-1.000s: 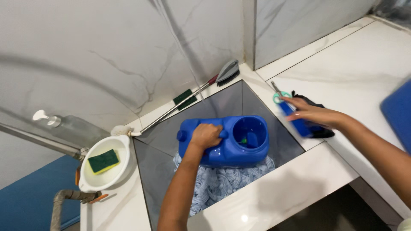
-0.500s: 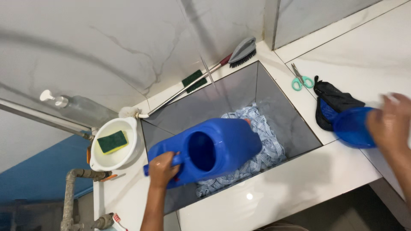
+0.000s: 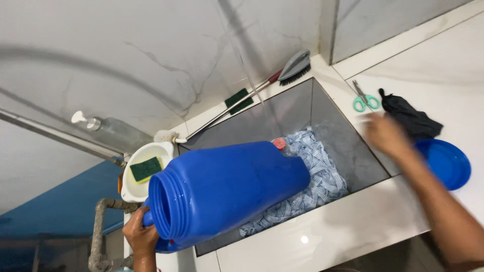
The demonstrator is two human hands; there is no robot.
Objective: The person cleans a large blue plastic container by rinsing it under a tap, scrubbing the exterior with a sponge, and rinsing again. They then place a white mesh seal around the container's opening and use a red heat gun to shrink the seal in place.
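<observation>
Head view, looking down into a grey sink (image 3: 348,151) set in a white marble surface (image 3: 322,231).

Since a second earlier, the blue jug (image 3: 227,189) had been lifted off the cloth and swung round: it had sat upright in the sink with its wide mouth facing up, and now it lay almost on its side above the sink's near left corner, mouth toward the camera and base pointing at the cloth. The left hand (image 3: 140,236) was clamped on the handle beside the mouth, at the lower left. That uncovered the blue-and-white patterned cloth (image 3: 312,171) heaped in the sink, with a small red cap (image 3: 279,144) showing just past the jug's base.

The right hand (image 3: 385,133), blurred with motion, had let go of the blue lid (image 3: 446,162), which lay flat on the surface at the right. The hand hovered near the sink's right rim; whether its fingers were apart or together could not be told.

The jug was a large, opaque blue plastic container with a ribbed, threaded neck and a smooth barrel body; the inside looked dark, contents not visible.

Around it: green-handled scissors (image 3: 365,102) and a black bag (image 3: 411,118) beyond the lid, a brush (image 3: 296,66) at the far corner, and a white bowl (image 3: 146,168) holding a green sponge (image 3: 146,169) at the left.
</observation>
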